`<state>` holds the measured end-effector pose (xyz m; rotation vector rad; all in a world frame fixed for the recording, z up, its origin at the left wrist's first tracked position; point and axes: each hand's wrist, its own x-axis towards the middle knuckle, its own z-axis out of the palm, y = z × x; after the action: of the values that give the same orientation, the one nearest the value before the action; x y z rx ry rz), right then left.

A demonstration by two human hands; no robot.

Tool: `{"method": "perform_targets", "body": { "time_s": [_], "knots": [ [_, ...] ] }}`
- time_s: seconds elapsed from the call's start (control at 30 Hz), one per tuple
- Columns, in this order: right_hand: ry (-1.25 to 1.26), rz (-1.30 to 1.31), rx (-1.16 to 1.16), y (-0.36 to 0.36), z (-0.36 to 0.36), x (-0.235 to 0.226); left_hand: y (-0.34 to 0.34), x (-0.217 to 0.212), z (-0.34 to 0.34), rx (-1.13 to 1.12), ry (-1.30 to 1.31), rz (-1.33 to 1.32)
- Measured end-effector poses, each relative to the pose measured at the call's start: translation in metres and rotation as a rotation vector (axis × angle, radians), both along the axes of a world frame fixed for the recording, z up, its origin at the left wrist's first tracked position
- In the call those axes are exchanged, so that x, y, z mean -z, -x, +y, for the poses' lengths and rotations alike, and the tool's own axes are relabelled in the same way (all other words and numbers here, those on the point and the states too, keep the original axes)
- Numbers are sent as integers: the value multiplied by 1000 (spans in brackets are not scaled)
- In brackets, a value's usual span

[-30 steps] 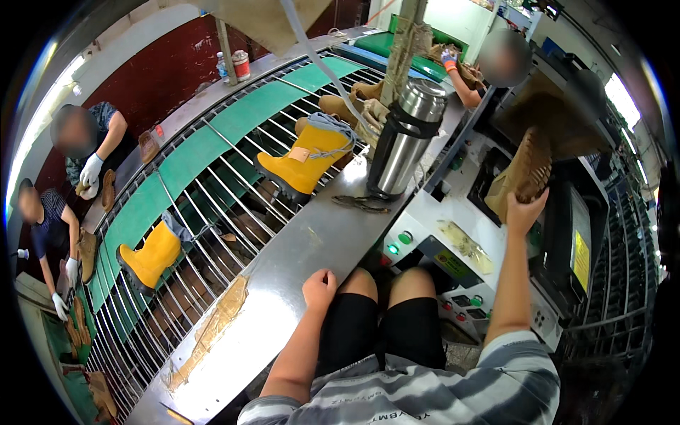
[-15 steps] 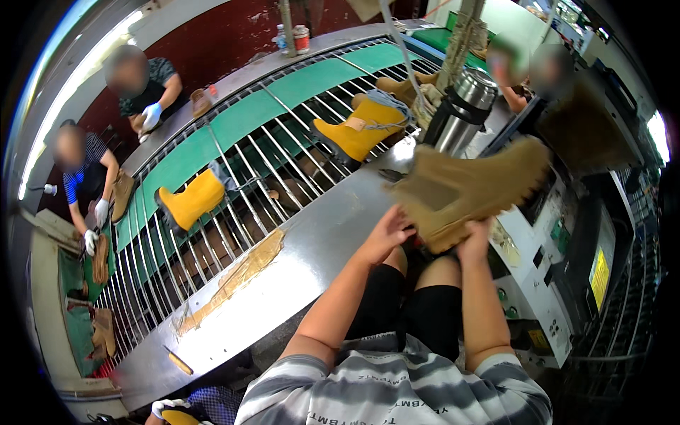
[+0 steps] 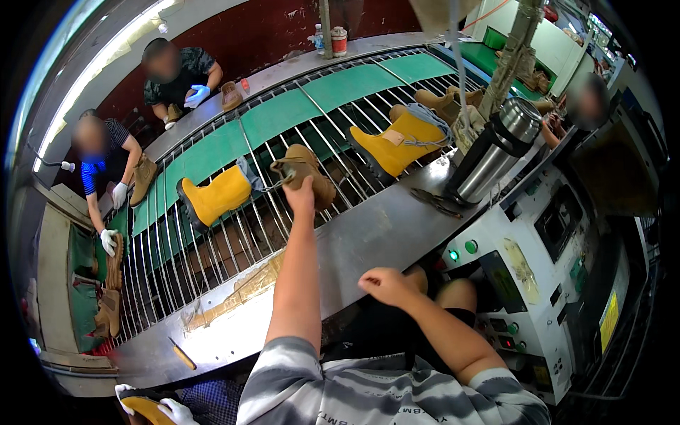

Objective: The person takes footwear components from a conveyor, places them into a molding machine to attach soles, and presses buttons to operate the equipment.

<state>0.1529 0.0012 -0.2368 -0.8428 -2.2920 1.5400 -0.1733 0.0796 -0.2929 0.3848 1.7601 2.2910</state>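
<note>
My left hand (image 3: 300, 195) is closed on a brown boot (image 3: 312, 167) over the metal-bar conveyor (image 3: 338, 157), its opening and laces toward the left. That boot lies between two yellow boots with grey-blue collars: one (image 3: 216, 196) to its left, the other (image 3: 400, 144) to its right. Over the near edge of the steel ledge (image 3: 368, 230), my right hand (image 3: 389, 287) hangs with curled fingers, and nothing shows in it. The palm side of that hand is hidden.
Pliers (image 3: 435, 201) and a steel flask (image 3: 499, 152) stand or lie on the ledge's right part. A machine with buttons (image 3: 510, 262) borders my right side. An awl-like tool (image 3: 183, 354) lies at left. Gloved co-workers (image 3: 180, 81) handle boots across the conveyor.
The brown boot has gone from both hands at the right to the conveyor, in my left hand alone. My right hand has let go and curled. The view has shifted too.
</note>
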Motion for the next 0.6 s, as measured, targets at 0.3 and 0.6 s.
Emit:
{"method": "perform_targets", "body": {
  "time_s": [0.3,0.6],
  "knots": [
    [-525,33,7,96,-19,71,-19,9,6,257,545,515],
    [-547,11,-2,103,-22,73,184,6,-131,-43,1624,1046]
  ]
}}
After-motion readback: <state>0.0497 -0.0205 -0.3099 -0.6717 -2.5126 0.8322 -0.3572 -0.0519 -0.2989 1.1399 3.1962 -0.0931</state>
